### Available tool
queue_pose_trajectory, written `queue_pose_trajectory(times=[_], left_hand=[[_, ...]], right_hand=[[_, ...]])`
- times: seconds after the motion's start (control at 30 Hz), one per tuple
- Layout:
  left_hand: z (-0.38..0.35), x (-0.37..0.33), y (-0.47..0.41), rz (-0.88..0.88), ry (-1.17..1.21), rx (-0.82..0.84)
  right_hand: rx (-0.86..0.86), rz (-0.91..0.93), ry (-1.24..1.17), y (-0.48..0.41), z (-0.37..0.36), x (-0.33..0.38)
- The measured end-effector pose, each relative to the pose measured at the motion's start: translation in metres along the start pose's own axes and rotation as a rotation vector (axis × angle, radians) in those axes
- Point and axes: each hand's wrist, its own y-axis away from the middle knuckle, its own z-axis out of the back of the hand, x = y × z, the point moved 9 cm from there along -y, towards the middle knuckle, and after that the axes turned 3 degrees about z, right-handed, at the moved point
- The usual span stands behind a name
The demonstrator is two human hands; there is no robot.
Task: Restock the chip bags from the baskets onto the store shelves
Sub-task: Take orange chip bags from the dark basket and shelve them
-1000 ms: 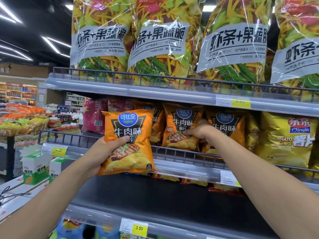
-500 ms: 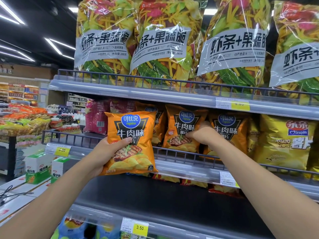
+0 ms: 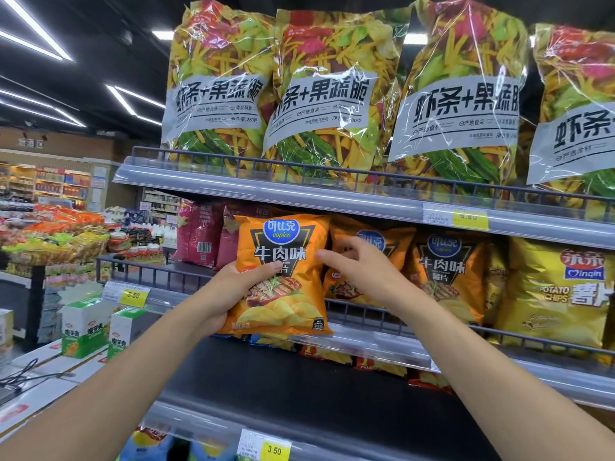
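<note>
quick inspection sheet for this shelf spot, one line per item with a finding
surface: middle shelf with a wire front rail
job's things: orange chip bag held upright in front of the rail; more orange bags standing on the shelf; baskets not in view
clutter: red bags, yellow chip bag, big clear snack bags on the top shelf, green and white boxes
grippers: left hand grips the orange chip bag low down; right hand loose-fingered beside it, holding nothing
cables: black cable on the white counter, lower left
surroundings: store displays at left, ceiling lights
</note>
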Motion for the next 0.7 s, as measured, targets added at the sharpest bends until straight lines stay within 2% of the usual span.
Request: queue_pose_trajectory(times=[0.1, 0.17, 0.3, 0.4, 0.53, 0.7], left_hand=[[-0.006, -0.005, -0.002, 0.023, 0.025, 0.022], [-0.009, -0.008, -0.003, 0.050, 0.039, 0.039], [-0.013, -0.014, -0.003, 0.077, 0.054, 0.096], [-0.011, -0.015, -0.006, 0.076, -0.045, 0.135], [-0.002, -0.016, -0.014, 0.059, -0.191, 0.062], [0.018, -0.020, -0.033, 0.109, -0.214, -0.012]], right_hand=[[0.202, -0.057, -0.030, -0.002, -0.025, -0.001], [0.218, -0.069, -0.101, -0.005, -0.030, -0.004], [0.126, -0.071, -0.198, -0.013, -0.025, -0.010], [0.061, -0.067, -0.248, -0.020, -0.019, -0.016], [-0.030, -0.099, -0.226, -0.030, -0.012, -0.028], [-0.129, -0.096, -0.156, -0.038, 0.002, -0.044]])
